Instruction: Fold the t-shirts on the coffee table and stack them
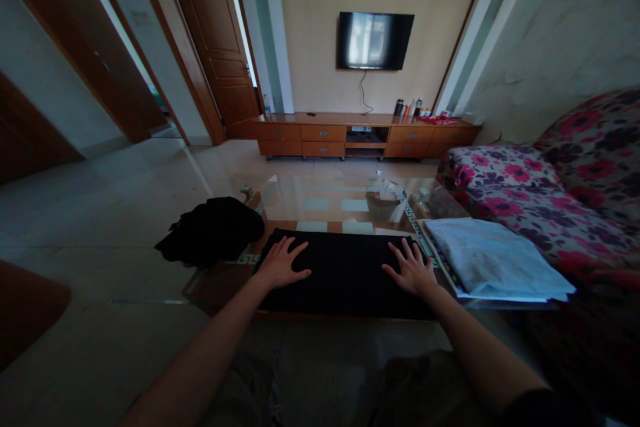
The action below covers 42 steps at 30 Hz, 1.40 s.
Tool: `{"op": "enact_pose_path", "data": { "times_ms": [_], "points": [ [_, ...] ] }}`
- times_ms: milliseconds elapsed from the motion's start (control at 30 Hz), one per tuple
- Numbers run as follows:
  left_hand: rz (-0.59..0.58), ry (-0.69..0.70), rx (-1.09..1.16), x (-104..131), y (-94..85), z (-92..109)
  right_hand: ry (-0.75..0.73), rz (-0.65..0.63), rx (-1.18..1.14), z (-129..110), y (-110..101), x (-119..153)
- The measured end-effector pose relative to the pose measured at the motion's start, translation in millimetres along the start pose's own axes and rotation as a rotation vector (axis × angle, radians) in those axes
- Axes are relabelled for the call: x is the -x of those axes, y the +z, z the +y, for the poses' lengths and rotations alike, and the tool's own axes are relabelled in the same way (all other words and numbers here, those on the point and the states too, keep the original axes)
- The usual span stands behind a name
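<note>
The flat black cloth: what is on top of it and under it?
On top of the flat cloth lie the left hand and right hand. Under it is the glass table; its covered part cannot be seen.

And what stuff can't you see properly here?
All in the head view:
Palms of the left hand and right hand: turned down onto the flat black cloth.
Most folds in the black heap: too dark.
Any labels on the small containers: too small.
Rest of the flowered sofa: cut off by the right edge.
</note>
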State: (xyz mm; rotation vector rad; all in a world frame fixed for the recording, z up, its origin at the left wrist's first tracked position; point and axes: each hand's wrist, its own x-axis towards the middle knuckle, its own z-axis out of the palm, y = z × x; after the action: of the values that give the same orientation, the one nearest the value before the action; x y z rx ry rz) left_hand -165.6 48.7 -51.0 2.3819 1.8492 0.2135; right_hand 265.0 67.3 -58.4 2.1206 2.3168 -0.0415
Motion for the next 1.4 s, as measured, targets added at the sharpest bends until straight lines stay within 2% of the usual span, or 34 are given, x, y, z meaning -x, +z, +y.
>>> {"op": "enact_pose_path", "data": {
  "times_ms": [100, 233, 333, 433, 533, 767, 900, 1033, 1167, 1267, 1400],
  "points": [
    [0.077, -0.034, -0.011, -11.0, -8.1, 15.1, 0.028, 0.083, -0.010, -14.5, -12.6, -8.2],
    [0.222, 0.032, 0.000, -36.3, -8.7, 46.0, -0.006, 0.226, -0.092, -58.3, -23.7, -26.0],
    [0.217, 0.109, 0.032, -53.5, 3.3, 64.3, -0.128, 0.184, -0.146, -92.5, -19.1, -39.0],
    [0.126, 0.118, 0.033, -60.6, 19.9, 69.1, -0.207, 0.068, -0.156, -109.8, -6.4, -45.3],
    [0.064, 0.114, 0.031, -60.2, 29.7, 64.3, -0.220, 0.002, -0.155, -111.6, 3.3, -46.6],
    [0.141, 0.143, 0.020, -66.4, 32.5, 59.6, -0.257, 0.108, -0.132, -119.0, 4.5, -51.3],
    [0.103, 0.108, 0.026, -74.2, 36.4, 65.3, -0.253, 0.067, -0.156, -130.3, 3.8, -53.1],
    [0.124, 0.174, 0.046, -80.9, 37.9, 76.5, -0.308, 0.107, -0.196, -148.0, -2.9, -56.6],
    [0.019, 0.202, 0.073, -83.2, 41.6, 82.3, -0.327, 0.020, -0.229, -162.8, -2.6, -58.6],
    [0.008, 0.200, 0.081, -81.5, 44.1, 79.6, -0.319, -0.013, -0.241, -160.8, 2.4, -58.4],
    [0.081, 0.156, 0.076, -77.2, 44.2, 70.1, -0.288, 0.004, -0.226, -141.3, 6.6, -55.3]
  ]
}}
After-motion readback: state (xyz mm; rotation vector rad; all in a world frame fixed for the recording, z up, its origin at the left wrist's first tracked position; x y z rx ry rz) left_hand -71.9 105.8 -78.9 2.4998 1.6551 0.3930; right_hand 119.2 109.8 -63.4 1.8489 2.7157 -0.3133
